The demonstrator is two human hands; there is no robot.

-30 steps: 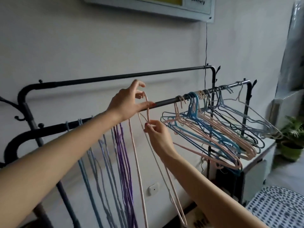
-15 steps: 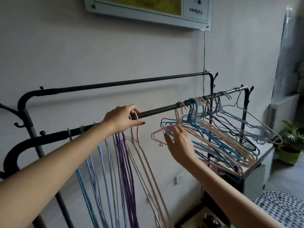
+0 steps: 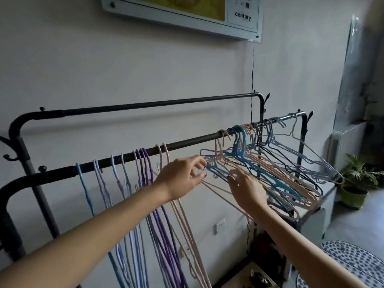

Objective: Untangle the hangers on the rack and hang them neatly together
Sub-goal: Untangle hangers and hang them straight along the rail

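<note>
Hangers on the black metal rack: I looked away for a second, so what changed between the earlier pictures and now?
The left hand let go of the pale pink wire hanger it had just hooked on the front rail and moved right to the tangled bunch of blue and pink hangers. The right hand moved right and now fingers that bunch. The neat purple and blue hangers stayed in place.

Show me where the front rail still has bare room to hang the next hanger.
Bare rail shows between the two pink hangers and the tangled bunch; both hands, left and right, reach just below it. Small gaps separate the blue hangers further left. From the tangle rightward it is crowded.
</note>
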